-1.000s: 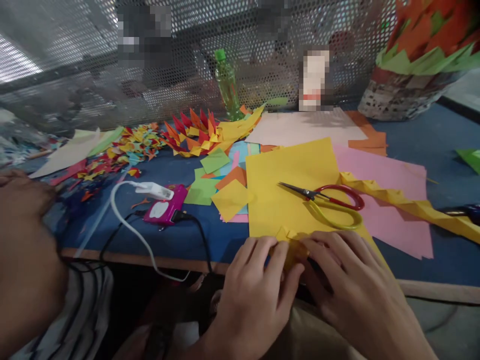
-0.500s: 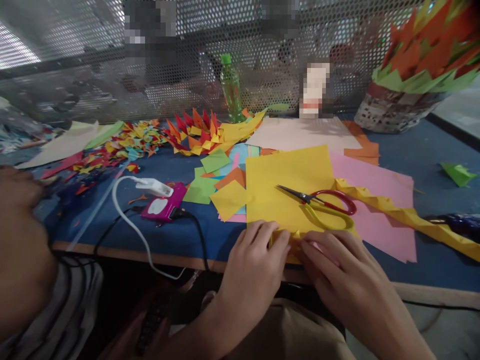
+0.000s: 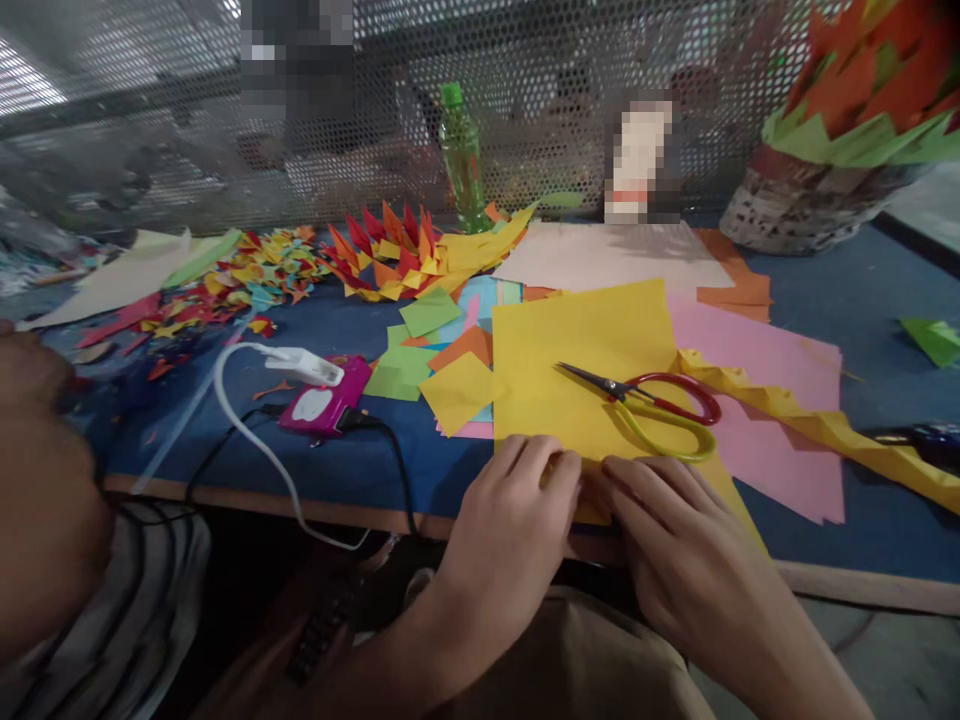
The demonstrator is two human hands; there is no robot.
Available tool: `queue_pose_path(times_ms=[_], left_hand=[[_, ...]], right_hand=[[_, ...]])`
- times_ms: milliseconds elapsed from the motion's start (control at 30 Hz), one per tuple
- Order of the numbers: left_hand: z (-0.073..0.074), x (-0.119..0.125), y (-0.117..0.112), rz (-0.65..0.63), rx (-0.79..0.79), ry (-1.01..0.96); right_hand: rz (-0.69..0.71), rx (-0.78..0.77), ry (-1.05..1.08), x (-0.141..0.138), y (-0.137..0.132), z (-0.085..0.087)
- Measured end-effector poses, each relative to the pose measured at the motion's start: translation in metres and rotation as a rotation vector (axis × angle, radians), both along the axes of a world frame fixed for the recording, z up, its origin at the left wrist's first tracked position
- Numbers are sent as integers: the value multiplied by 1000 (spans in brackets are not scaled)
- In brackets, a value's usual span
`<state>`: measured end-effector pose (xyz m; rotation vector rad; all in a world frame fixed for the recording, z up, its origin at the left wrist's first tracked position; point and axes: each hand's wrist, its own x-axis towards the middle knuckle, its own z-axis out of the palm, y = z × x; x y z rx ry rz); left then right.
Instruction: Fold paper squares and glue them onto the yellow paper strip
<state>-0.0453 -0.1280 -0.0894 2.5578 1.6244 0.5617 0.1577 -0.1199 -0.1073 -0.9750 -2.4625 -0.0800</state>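
Note:
At the table's front edge, my left hand (image 3: 523,520) and my right hand (image 3: 679,530) face each other with curled fingers. Between the fingertips is a small folded piece of yellow paper (image 3: 592,482), mostly hidden by the fingers. Both hands rest on the lower part of a large yellow paper sheet (image 3: 577,330). Just beyond the right hand, scissors (image 3: 619,388) with one red and one yellow-green handle lie on that sheet, blades towards the left. A yellow folded paper strip (image 3: 787,410) runs from the sheet off to the right.
Pink paper (image 3: 780,400) lies under the yellow sheet. Left are a purple power adapter (image 3: 326,395) with cables, green paper (image 3: 397,370) and heaped paper scraps (image 3: 277,265). Behind stand a spiky paper ring (image 3: 390,260), a green bottle (image 3: 463,160) and a basket (image 3: 802,200). A co-worker's arm (image 3: 49,500) is left.
The fingers have closed in further over the folded yellow paper, hiding its small raised point. The right hand's fingers sit slightly flatter. The view has shifted a little.

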Motion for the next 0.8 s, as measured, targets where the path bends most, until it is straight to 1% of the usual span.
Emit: queue_pose_path(times_ms=[233,333,467,567,667,800], left_hand=[[14,-18,14,-226,-79,91],[18,-20,17,-279,-108,140],[17,-18,17,-280,-68,135],[14,-16,17,-260,-12,121],[10,-12,17,-200,20,105],[6,-5,19,-101,31,33]], right_hand=[[22,-55,39,5,-13,-3],[30,-72,60,6,-13,-4],[41,-81,92,8,-10,-4],[20,-75,114,11,-8,-5],[-1,-69,115,14,-5,-8],[11,-58,113,14,-2,-10]])
